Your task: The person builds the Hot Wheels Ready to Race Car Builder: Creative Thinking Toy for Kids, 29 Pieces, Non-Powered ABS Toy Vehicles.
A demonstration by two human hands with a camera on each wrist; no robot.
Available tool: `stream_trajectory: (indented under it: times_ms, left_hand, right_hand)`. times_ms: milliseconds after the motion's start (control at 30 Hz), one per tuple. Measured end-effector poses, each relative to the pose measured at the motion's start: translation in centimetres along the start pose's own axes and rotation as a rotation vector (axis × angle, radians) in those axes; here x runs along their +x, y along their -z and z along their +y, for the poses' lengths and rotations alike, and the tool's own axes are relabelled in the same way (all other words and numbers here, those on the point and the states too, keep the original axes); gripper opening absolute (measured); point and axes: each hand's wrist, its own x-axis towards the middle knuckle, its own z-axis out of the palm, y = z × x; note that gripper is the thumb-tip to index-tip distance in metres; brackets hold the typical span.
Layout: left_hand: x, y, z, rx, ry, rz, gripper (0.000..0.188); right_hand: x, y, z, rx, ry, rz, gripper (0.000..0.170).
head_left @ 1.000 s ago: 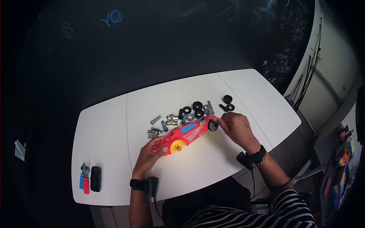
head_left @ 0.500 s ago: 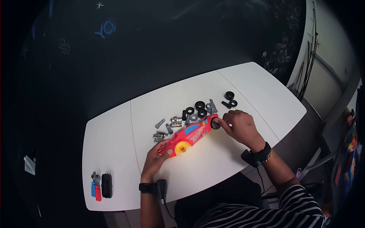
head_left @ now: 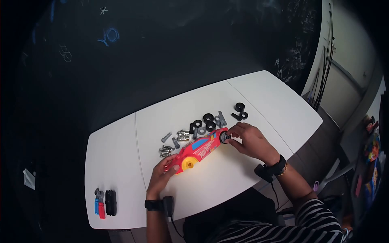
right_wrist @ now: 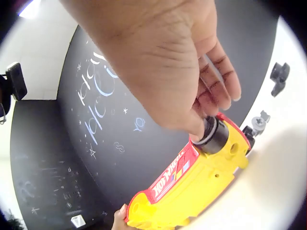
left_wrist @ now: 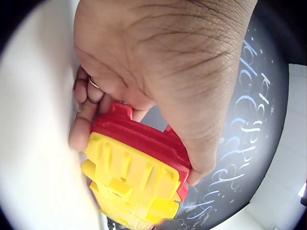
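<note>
A red toy car (head_left: pixel 198 150) with a yellow underside (left_wrist: pixel 129 177) is held tilted on its side above the white table. The left hand (head_left: pixel 161 175) grips one end, thumb on one side and fingers on the other. At the other end a black wheel (head_left: pixel 225 137) sits in the wheel arch, and the right hand (head_left: pixel 252 141) pinches it between thumb and fingers; the right wrist view shows the wheel (right_wrist: pixel 214 136) against the yellow underside. The wheel arch near the left hand shows a bare yellow hub (head_left: pixel 189 164).
Behind the car lie black rings (head_left: pixel 208 118), grey bolts (head_left: pixel 166 137) and silver screws (head_left: pixel 165 151). More black parts (head_left: pixel 240 107) are at the back right. Blue and red-handled tools (head_left: pixel 101 210) and a black case (head_left: pixel 110 202) lie at the table's left.
The right hand's fingers have shifted from the top of the wheel to its outer face, showing more of it. The head view has shifted slightly; the left hand keeps its grip.
</note>
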Motion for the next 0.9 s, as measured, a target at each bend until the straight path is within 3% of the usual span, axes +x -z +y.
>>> stream_trajectory:
  times_ms: [167,233,367,467,533,600,633,667,733,767,800,900]
  left_hand:
    - [-0.2,-0.2,0.0,0.013,-0.023,0.017,0.060]
    - [-0.1,-0.1,-0.3,0.018,-0.013,0.019,0.059]
    - [0.0,0.1,-0.4,-0.027,0.015,0.003,0.060]
    - [0.0,0.1,-0.1,-0.038,0.017,-0.012,0.061]
    - [0.0,0.1,-0.1,-0.031,0.008,-0.020,0.061]
    - [0.0,0.0,-0.1,-0.004,0.015,-0.011,0.060]
    - [0.0,0.0,-0.5,-0.001,0.013,-0.014,0.060]
    - [0.1,0.0,-1.0,-0.030,0.000,-0.018,0.060]
    - [0.4,0.4,-0.8,-0.056,-0.013,-0.018,0.059]
    - [0.2,0.3,-0.4,-0.040,-0.010,-0.017,0.060]
    - [-0.1,0.0,-0.2,-0.029,-0.001,-0.017,0.060]
    - [0.0,0.1,-0.1,-0.037,0.015,-0.019,0.061]
  right_hand:
    - [-0.1,-0.3,-0.8,-0.213,-0.008,-0.019,0.021]
    - [0.2,-0.6,0.2,-0.390,0.137,-0.037,0.028]
    - [0.8,-0.2,0.7,-0.353,0.092,-0.022,0.041]
    - [2.7,1.7,2.1,-0.226,-0.020,-0.121,0.054]
    - [5.2,2.0,5.7,-0.077,-0.309,0.057,0.069]
    - [7.6,3.0,7.7,0.013,-0.511,0.046,0.066]
    - [8.3,3.1,8.7,0.002,-0.491,0.023,0.050]
    - [8.0,2.8,9.3,0.006,-0.491,0.030,0.050]
    - [7.2,1.7,9.5,0.499,-0.115,-0.175,0.024]
    - [6.7,2.6,7.3,0.452,-0.028,-0.309,0.013]
    - [6.0,2.9,5.5,0.475,-0.024,-0.423,0.019]
    - [4.2,2.6,2.8,0.345,0.101,-0.442,0.021]
